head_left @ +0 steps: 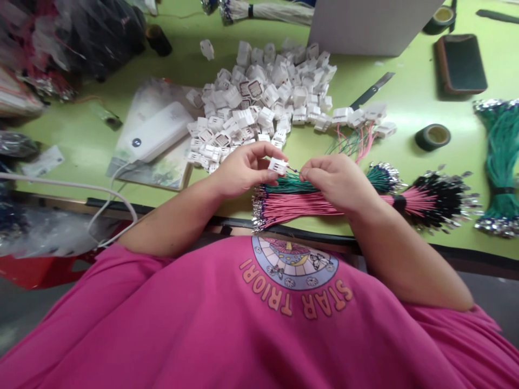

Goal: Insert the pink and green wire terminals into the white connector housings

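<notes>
Between the thumb and fingers of my left hand (243, 170) is a white plastic connector housing (278, 166) with slots in its face. My right hand (334, 175) pinches a thin wire (295, 170) whose metal terminal end is at the housing's right side; whether it is inside the housing I cannot tell. Under my hands lie a bundle of pink wires (295, 206) and a bundle of green wires (298, 185), both with crimped metal ends. A large heap of white connector housings (251, 97) spreads just beyond my left hand.
Wired housings (359, 116) lie right of the heap, near a utility knife (373, 91). A tape roll (433, 136), a phone (461, 64) and another green wire bundle (503, 162) are at the right. A white power bank (160, 132) with a cable rests on a book at the left.
</notes>
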The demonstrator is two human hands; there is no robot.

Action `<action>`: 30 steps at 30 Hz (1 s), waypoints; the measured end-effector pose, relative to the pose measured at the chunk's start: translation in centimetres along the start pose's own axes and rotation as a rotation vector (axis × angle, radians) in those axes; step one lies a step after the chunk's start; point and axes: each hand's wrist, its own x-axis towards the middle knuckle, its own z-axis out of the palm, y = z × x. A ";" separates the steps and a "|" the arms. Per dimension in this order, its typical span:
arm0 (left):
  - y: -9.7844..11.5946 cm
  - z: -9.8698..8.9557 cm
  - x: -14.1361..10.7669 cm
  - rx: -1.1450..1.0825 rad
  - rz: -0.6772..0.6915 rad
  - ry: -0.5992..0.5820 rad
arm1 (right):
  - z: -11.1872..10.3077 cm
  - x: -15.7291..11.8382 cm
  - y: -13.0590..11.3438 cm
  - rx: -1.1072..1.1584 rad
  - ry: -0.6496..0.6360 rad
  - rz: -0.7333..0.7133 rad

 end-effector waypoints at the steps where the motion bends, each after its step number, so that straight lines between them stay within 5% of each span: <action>1: -0.1 0.0 0.1 0.018 0.024 0.014 | 0.0 0.0 0.0 0.002 -0.012 0.008; 13: -0.6 -0.4 0.3 0.161 0.143 0.049 | -0.1 0.0 0.0 0.004 -0.019 0.023; 30: -0.3 -0.2 0.2 0.113 0.034 0.039 | 1.1 0.2 0.2 0.072 -0.005 -0.031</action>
